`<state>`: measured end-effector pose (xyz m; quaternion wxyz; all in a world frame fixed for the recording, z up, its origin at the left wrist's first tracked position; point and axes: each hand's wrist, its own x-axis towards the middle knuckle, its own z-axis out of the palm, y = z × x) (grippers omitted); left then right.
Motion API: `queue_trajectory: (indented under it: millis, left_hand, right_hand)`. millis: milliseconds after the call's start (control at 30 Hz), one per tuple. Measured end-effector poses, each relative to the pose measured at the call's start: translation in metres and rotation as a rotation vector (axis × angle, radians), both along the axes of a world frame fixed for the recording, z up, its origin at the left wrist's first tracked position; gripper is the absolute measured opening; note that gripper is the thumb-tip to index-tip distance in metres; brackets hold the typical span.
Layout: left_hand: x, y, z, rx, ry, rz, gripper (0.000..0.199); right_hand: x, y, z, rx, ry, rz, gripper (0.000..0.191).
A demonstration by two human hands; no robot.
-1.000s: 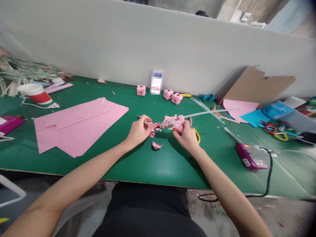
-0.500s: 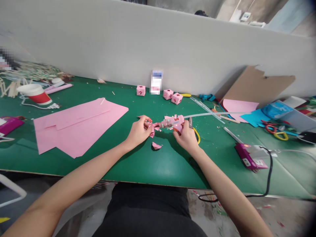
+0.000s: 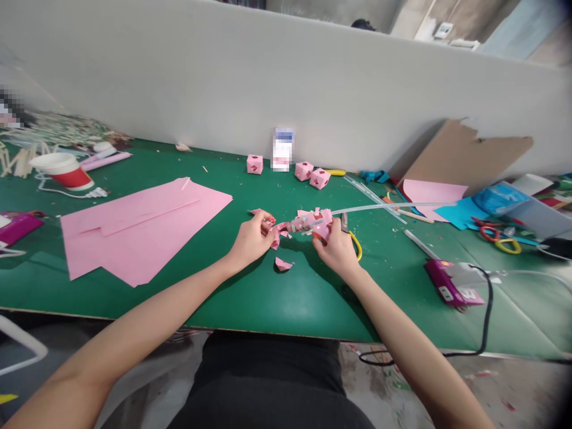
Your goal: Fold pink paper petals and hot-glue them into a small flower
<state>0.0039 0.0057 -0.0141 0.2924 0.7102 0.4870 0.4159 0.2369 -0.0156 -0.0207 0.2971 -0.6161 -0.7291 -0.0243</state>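
Note:
My right hand (image 3: 335,247) is wrapped around the handle of a pink hot glue gun (image 3: 313,223), from whose back end a long clear glue stick (image 3: 379,207) sticks out. The gun's nozzle points left, right at a small folded pink paper piece (image 3: 276,237). My left hand (image 3: 252,239) pinches that piece between closed fingers, which hide part of it. A loose pink paper piece (image 3: 283,264) lies on the table just below. Yellow-handled scissors (image 3: 357,244) lie partly hidden behind my right hand.
Three pink paper cubes (image 3: 254,164) stand near the partition. Large pink paper sheets (image 3: 143,232) lie at left, beyond them a paper cup (image 3: 62,171). At right are a purple power strip (image 3: 449,283) with a black cable, red-handled scissors (image 3: 489,232) and a cardboard sheet (image 3: 465,155).

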Motion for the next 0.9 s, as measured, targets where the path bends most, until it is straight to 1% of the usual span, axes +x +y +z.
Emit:
queue_trajectory:
  millis: [133,267,667,900]
  left_hand:
    - [0.0013,-0.001,-0.0001,-0.015,-0.019,-0.024,0.016]
    - [0.0001,0.0003,-0.0008,0.005,-0.018,-0.003,0.017]
    - [0.0003,-0.0007,0.0003,0.02,-0.013,0.01,0.017]
    - [0.0025,-0.0018,0.0002,-0.026,-0.067,-0.048,0.015]
  right_hand:
    - [-0.0007,-0.0007,0.0013,-0.012,0.044,-0.012,0.032]
    - [-0.002,-0.0022,0.0024,-0.016,0.07,-0.007,0.034]
    - [-0.0005,-0.0015,0.0025,-0.016,0.108,-0.058,0.04]
    - [-0.0038,-0.0022,0.0025,-0.047,0.097,-0.037,0.038]
